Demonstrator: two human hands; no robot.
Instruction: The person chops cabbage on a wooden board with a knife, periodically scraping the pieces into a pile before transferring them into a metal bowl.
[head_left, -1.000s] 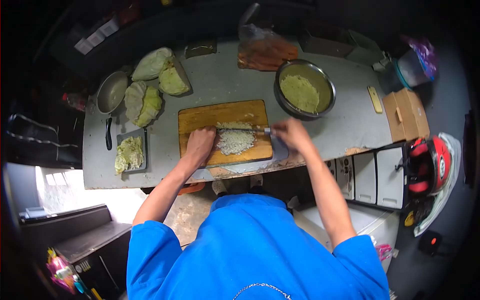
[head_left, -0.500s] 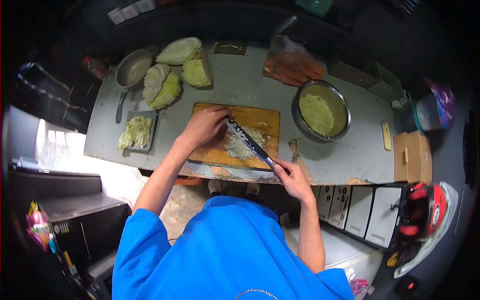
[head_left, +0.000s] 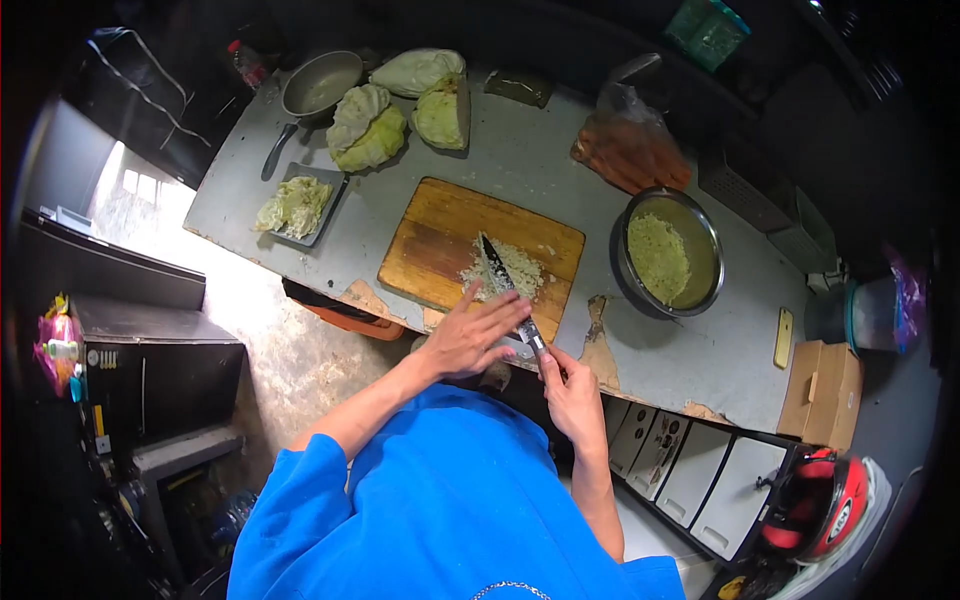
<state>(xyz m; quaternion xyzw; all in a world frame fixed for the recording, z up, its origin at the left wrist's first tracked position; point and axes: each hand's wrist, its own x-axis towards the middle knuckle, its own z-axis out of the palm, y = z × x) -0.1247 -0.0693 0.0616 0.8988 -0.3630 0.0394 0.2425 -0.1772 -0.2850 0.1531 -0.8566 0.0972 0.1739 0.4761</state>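
Note:
My right hand [head_left: 575, 402] grips the handle of a kitchen knife [head_left: 496, 262], its dark blade pointing away from me across the wooden cutting board [head_left: 425, 230]. Flecks of finely chopped cabbage [head_left: 520, 262] cling to the blade and lie in a loose heap around it. My left hand [head_left: 472, 338] is stretched flat over the board's near edge, fingers extended, with fingertips overlapping the lower blade in this view. To the right stands a metal bowl [head_left: 714, 270] holding more chopped cabbage [head_left: 657, 258].
Cabbage pieces [head_left: 440, 115] lie at the back left near a pan [head_left: 320, 85]. A small grey tray [head_left: 325, 215] carries cabbage leaves [head_left: 295, 205]. Behind the bowl is a plastic bag of carrots [head_left: 635, 150]. A yellow phone-like object [head_left: 783, 338] lies at the right edge.
My left hand has left the knife tip and come toward me to the near edge, its fingers now extended. The blade points more directly away, and the view has turned.

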